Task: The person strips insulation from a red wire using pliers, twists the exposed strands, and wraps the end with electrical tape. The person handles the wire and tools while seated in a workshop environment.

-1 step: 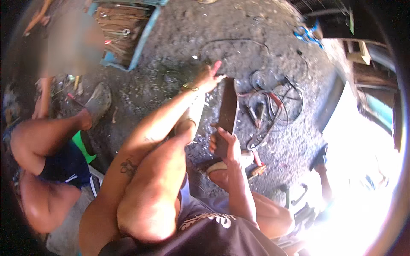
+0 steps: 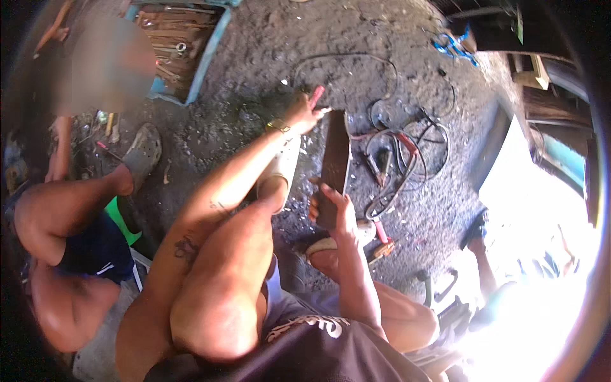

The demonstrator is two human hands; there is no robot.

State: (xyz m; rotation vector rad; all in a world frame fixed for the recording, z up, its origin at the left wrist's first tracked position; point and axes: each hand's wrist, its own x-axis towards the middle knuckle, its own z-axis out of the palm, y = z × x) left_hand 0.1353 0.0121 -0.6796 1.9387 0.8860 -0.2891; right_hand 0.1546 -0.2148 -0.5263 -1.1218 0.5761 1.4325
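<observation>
My right hand [image 2: 334,207] is closed round the near end of a long, flat, dark metal blade [image 2: 337,153], its thumb lying on the upper face. The blade points away from me above the ground. At its far end, my left hand [image 2: 302,118] is closed on a pinkish-red stick [image 2: 316,96] that pokes up past the fingers; its kind is not clear. A pale tip shows where the left fingers come close to the blade's far corner. Whether they touch the metal I cannot tell.
Coiled cables [image 2: 439,167] with a clamp-like tool lie on the dirt floor [image 2: 254,63], right of the blade. Close to my shoe lies a red-handled tool [image 2: 382,245]. A blue-edged box [image 2: 207,70] holds rods and scraps. Another person's leg [image 2: 70,204] is at left; glare whitens the right.
</observation>
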